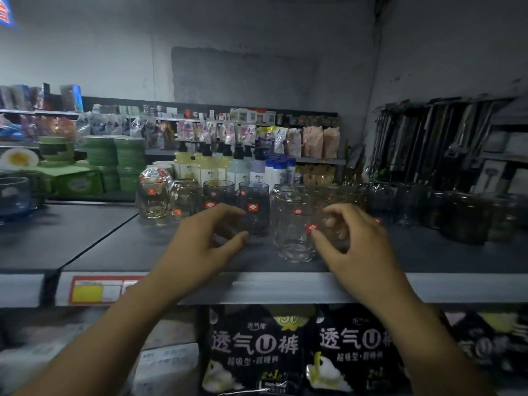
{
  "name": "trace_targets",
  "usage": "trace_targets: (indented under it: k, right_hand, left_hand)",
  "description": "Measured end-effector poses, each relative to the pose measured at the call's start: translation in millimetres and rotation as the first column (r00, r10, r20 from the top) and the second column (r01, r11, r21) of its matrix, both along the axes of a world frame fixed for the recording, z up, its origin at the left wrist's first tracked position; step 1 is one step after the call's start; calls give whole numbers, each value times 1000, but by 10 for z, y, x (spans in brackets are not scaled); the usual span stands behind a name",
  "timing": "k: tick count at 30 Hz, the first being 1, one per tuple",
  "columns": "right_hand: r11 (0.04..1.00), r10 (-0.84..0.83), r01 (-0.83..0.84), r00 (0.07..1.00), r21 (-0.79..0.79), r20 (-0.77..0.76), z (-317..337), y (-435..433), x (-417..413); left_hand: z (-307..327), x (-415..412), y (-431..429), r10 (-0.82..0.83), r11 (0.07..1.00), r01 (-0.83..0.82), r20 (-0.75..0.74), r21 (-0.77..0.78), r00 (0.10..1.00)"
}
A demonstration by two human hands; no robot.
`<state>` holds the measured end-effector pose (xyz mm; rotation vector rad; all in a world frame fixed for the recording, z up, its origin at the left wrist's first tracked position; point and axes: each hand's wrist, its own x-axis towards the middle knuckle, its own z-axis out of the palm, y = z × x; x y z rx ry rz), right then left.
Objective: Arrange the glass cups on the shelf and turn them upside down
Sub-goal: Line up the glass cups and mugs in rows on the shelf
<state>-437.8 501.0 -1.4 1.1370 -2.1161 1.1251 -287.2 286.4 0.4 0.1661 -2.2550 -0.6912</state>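
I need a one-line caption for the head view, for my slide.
At a store shelf, left hand reaches toward a dark glass cup; right hand grips a clear glass cup.

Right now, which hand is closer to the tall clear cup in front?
Right. The right hand, gripping a second clear cup, is just right of the tall clear cup; the left hand is farther left, by the dark cup.

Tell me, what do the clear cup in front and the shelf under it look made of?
The clear cup: likely glass, glossy and see-through, bright rim highlights. The shelf: perhaps painted metal, matte dark grey; the dim light leaves it open.
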Motion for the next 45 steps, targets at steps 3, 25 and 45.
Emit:
trace_targets:
  k: [3, 25, 45]
  right_hand:
    - [998, 19, -14, 996, 53, -85, 55, -158, 526]
    - [892, 344, -340, 938, 299, 42, 224, -4016, 3373]
    - [874, -34, -17, 995, 485, 96, 515, -5806, 2970]
  left_hand:
    - [26, 436, -199, 27, 999, -28, -50, -31, 998]
    - [22, 3691, -3409, 375, 922, -375, -17, -99, 927]
    - [332, 3100, -5347, 387, 915, -348, 195, -205, 901]
